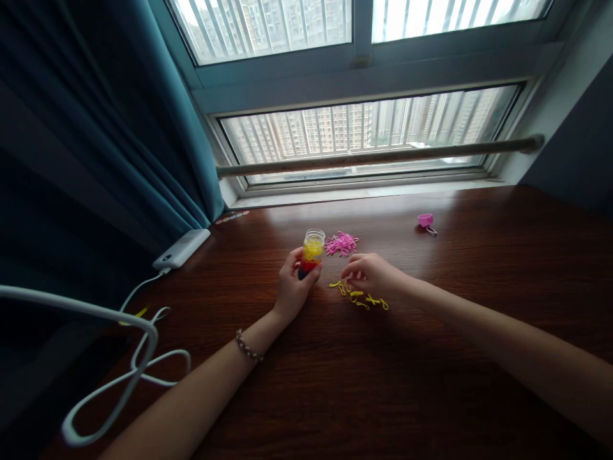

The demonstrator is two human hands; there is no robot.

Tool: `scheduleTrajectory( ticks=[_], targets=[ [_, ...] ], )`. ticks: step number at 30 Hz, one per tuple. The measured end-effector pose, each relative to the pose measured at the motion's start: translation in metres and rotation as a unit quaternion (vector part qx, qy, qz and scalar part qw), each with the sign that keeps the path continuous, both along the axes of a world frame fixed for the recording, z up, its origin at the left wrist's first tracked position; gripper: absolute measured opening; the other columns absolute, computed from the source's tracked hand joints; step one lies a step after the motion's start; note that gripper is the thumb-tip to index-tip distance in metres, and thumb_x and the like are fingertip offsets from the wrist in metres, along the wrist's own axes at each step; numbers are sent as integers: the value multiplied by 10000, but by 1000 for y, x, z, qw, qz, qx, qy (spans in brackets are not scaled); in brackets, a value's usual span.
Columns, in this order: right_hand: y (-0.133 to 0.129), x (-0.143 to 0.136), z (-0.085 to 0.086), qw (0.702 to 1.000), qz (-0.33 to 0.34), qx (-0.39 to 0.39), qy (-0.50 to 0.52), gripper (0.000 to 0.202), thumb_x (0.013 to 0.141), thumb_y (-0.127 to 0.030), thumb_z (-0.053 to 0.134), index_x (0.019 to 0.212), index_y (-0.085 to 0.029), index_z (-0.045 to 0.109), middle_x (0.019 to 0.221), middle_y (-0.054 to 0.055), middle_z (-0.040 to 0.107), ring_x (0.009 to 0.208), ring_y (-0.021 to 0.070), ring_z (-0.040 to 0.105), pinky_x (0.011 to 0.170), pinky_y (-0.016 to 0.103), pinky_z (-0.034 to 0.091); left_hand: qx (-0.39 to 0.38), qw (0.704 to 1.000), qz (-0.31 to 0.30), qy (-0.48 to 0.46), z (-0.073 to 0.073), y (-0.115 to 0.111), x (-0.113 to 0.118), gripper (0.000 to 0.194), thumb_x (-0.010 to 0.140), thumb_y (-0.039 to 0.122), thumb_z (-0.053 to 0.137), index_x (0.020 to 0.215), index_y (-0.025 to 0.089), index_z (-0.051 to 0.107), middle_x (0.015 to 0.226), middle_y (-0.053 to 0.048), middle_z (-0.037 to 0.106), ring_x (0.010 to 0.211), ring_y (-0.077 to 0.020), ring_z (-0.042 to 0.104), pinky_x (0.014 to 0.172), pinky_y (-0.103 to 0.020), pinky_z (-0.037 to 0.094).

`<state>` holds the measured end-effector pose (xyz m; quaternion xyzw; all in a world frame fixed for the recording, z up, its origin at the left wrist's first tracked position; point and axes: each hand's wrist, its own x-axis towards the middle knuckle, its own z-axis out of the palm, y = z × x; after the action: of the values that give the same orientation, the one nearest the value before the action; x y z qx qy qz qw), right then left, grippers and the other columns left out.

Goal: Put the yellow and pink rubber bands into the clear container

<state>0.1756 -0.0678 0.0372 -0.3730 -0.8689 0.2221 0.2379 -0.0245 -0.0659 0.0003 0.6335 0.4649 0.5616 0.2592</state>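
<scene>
My left hand (295, 287) is wrapped around a small clear jar (314, 234) that stands upright without a lid. Inside it lie layers of small rubber bands, yellow on top (313, 248), red below and dark blue at the bottom. Over the table, my right hand (366, 271) has its fingers curled in with the tips together, just above several loose yellow rubber bands (357, 295). Whatever its fingertips pinch is too small to make out. A pile of pink rubber bands (341, 243) lies just right of the jar.
On the brown wooden table (268, 396) a pink cap with a loop (425, 221) lies at the back right. A white power bank (182, 248) with a white cable (148, 358) is at the left by the blue curtain (191, 172). A barred window closes the back.
</scene>
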Motion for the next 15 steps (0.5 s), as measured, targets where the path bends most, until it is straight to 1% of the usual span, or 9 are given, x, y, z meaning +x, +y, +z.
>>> scheduleTrajectory(
  ticks=[3,5,7,10,12,14,15],
  targets=[
    [10,-20,-2,998,56,14,-38,149,735,-154,570,836,-157,679,817,50,601,708,128,544,664,225,413,5,1000,2,10,0,-1,0,406,682,301,650,1043,172,515,963,-46,593,859,-176,571,803,-317,446],
    [14,-28,-7,996,75,5,-56,96,730,-176,590,776,-148,670,789,41,588,679,119,534,645,219,409,8,1000,3,14,1,-2,-1,412,679,301,653,1045,173,516,968,-46,596,868,-176,571,810,-317,443],
    [15,-28,-11,994,89,-7,-69,45,699,-172,624,701,-137,653,739,25,574,626,103,515,603,204,398,8,1000,3,18,1,-2,-1,405,680,303,652,1040,173,520,961,-44,598,866,-175,573,805,-312,443],
    [9,-14,-11,991,105,-29,-82,30,654,-133,643,630,-134,625,675,3,561,576,89,495,553,187,378,8,1000,0,25,0,-2,-1,398,692,310,645,1043,175,516,968,-44,595,850,-168,573,793,-307,445],
    [2,1,-8,989,107,-61,-82,36,658,-141,634,627,-139,617,656,-6,562,565,86,498,535,181,373,8,1000,-3,27,-1,-1,-2,403,699,313,641,1055,180,508,980,-43,593,849,-166,572,796,-308,444],
    [-6,17,-3,988,91,-98,-72,44,686,-176,613,655,-144,616,646,-11,564,564,87,505,524,177,372,8,1000,-5,29,-2,0,-2,408,698,316,642,1060,183,507,981,-41,596,856,-168,571,801,-311,443],
    [-10,24,-1,989,67,-112,-69,61,703,-190,596,667,-144,614,636,-11,562,564,89,508,522,178,373,9,999,-5,30,-3,0,-2,408,696,318,643,1057,184,509,977,-40,597,858,-170,571,801,-311,444]
  ],
)
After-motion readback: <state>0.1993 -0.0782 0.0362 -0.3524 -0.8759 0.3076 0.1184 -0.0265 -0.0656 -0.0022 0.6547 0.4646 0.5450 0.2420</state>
